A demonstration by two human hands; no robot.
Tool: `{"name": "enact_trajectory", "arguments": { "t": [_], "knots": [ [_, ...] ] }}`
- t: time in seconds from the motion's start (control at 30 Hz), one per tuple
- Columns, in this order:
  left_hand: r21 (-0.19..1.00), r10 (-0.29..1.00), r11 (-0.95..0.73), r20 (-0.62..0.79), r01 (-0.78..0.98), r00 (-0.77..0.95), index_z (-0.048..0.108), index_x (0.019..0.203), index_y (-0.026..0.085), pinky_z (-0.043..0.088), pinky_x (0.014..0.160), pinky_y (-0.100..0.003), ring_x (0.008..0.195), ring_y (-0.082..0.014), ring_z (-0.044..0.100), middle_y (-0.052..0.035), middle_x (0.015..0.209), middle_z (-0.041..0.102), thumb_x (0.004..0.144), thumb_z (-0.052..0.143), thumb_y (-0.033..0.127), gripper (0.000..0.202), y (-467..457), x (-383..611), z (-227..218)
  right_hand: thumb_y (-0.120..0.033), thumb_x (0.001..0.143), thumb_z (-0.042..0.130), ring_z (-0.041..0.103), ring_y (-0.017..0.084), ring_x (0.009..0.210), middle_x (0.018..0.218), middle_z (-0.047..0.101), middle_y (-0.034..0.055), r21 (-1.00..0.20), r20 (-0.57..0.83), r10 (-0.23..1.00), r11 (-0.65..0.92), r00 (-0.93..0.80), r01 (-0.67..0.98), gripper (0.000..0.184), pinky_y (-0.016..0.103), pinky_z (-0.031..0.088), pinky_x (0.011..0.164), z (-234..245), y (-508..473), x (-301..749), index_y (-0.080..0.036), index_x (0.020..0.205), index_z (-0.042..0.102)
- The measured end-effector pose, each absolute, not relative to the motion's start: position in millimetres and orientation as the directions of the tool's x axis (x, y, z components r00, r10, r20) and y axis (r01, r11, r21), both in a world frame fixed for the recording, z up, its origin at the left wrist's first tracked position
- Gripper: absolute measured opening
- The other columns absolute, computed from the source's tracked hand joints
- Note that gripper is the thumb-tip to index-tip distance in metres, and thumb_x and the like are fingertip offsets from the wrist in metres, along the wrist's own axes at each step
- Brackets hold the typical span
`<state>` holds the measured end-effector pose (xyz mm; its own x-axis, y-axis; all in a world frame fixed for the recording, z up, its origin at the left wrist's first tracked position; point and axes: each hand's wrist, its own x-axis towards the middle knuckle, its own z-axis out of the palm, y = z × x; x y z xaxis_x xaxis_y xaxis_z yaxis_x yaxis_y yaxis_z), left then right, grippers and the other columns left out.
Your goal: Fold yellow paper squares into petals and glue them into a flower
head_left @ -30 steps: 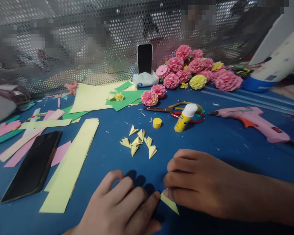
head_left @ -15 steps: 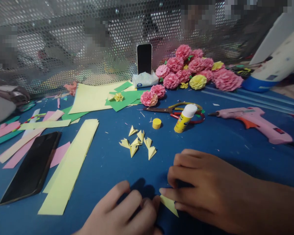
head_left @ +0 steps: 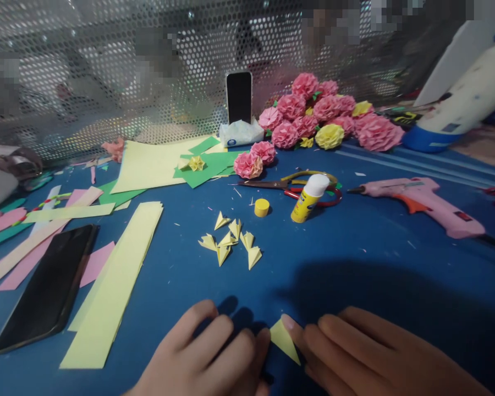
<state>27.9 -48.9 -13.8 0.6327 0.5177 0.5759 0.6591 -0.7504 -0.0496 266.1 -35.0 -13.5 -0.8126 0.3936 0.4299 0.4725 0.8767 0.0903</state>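
Observation:
A small folded yellow paper triangle [head_left: 284, 340] lies on the blue table [head_left: 375, 258] at the bottom centre. My left hand [head_left: 206, 357] rests with curled fingers, its fingertips touching the triangle's left edge. My right hand [head_left: 371, 355] lies flat with fingers stretched out, the fingertips pressing on the triangle's right side. Several small folded yellow paper pieces [head_left: 231, 242] lie in a cluster just beyond my hands.
A glue stick [head_left: 310, 198] with its yellow cap [head_left: 262, 207] off, scissors [head_left: 297, 186] and a pink glue gun [head_left: 424, 203] lie at right. Yellow paper strips [head_left: 115, 280] and a black phone [head_left: 45, 289] lie at left. Pink and yellow paper flowers [head_left: 322, 118] sit at the back.
My right hand has slid back toward me and flattened, its fingers now stretched along the triangle. My left hand has shifted slightly and stays at the paper's left edge.

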Motion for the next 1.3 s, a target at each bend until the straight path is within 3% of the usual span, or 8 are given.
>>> {"name": "enact_trajectory", "arguments": {
  "t": [0.1,0.27,0.33,0.47,0.67,0.77,1.0,1.3],
  "knots": [
    [-0.036,0.503,-0.769,0.580,0.638,0.640,0.073,0.104,0.018,0.039,0.086,-0.034,0.069,-0.0126,0.059,0.0053,0.080,0.073,0.108,0.041,0.025,0.032,-48,27,-13,-0.010,0.105,0.026,0.057,0.019,0.073,0.083,0.074,0.0000,0.070,0.414,0.354,0.906,-0.839,0.417,0.048,0.039,0.038,0.071,-3,-27,267,-0.019,0.093,0.071],
    [-0.024,0.488,-0.790,0.580,0.612,0.652,0.073,0.104,0.016,0.037,0.094,-0.034,0.079,-0.0142,0.062,0.0025,0.091,0.075,0.106,0.045,0.023,0.028,-49,28,-16,-0.047,0.109,0.022,0.061,0.020,0.082,0.092,0.074,0.0019,-0.075,0.414,0.486,0.861,-0.769,0.504,0.051,0.038,0.040,0.074,12,-22,268,-0.020,0.106,0.064],
    [-0.028,0.479,-0.790,0.594,0.612,0.646,0.072,0.106,0.016,0.037,0.097,-0.035,0.083,-0.0151,0.063,0.0016,0.094,0.075,0.106,0.045,0.022,0.028,-50,28,-16,-0.052,0.108,0.021,0.061,0.020,0.085,0.095,0.072,0.0024,-0.143,0.379,0.509,0.857,-0.773,0.494,0.052,0.037,0.040,0.075,11,-21,267,-0.019,0.108,0.061],
    [-0.019,0.482,-0.787,0.605,0.617,0.633,0.072,0.109,0.017,0.034,0.105,-0.033,0.092,-0.0156,0.064,0.0009,0.101,0.075,0.106,0.044,0.026,0.030,-49,28,-15,-0.043,0.108,0.037,0.057,0.019,0.082,0.091,0.067,0.0006,-0.236,0.300,0.481,0.874,-0.824,0.425,0.033,0.035,0.038,0.073,5,-14,264,-0.020,0.100,0.059],
    [0.025,0.491,-0.796,0.610,0.604,0.622,0.071,0.112,0.017,0.038,0.108,-0.032,0.101,-0.0155,0.065,-0.0004,0.110,0.075,0.104,0.047,0.029,0.028,-48,25,-16,-0.016,0.102,0.048,0.049,0.017,0.076,0.084,0.063,-0.0004,-0.130,0.293,0.356,0.934,-0.888,0.332,0.019,0.032,0.032,0.069,11,2,264,-0.019,0.088,0.059],
    [0.046,0.495,-0.818,0.565,0.574,0.660,0.068,0.119,0.016,0.040,0.108,-0.035,0.107,-0.0173,0.065,-0.0020,0.118,0.073,0.104,0.047,0.030,0.030,-46,23,-16,-0.018,0.105,0.044,0.048,0.016,0.076,0.085,0.063,0.0000,-0.149,0.249,0.362,0.931,-0.898,0.334,0.026,0.032,0.031,0.067,20,13,264,-0.019,0.083,0.058],
    [0.058,0.462,-0.856,0.533,0.514,0.709,0.068,0.119,0.016,0.038,0.111,-0.036,0.107,-0.0179,0.065,-0.0012,0.121,0.073,0.103,0.050,0.029,0.028,-40,16,-13,-0.021,0.096,0.065,0.056,0.014,0.086,0.087,0.064,-0.0027,-0.521,-0.017,0.490,0.740,-0.871,0.426,0.010,0.026,0.038,0.074,28,36,253,-0.020,0.086,0.061],
    [0.068,0.446,-0.871,0.527,0.487,0.723,0.068,0.118,0.013,0.034,0.114,-0.035,0.106,-0.0176,0.065,-0.0032,0.114,0.074,0.103,0.049,0.025,0.027,-39,14,-13,-0.013,0.088,0.063,0.054,0.015,0.079,0.082,0.060,-0.0019,-0.502,-0.055,0.561,0.700,-0.826,0.509,0.011,0.027,0.034,0.067,27,31,244,-0.019,0.081,0.057]
  ]
}}
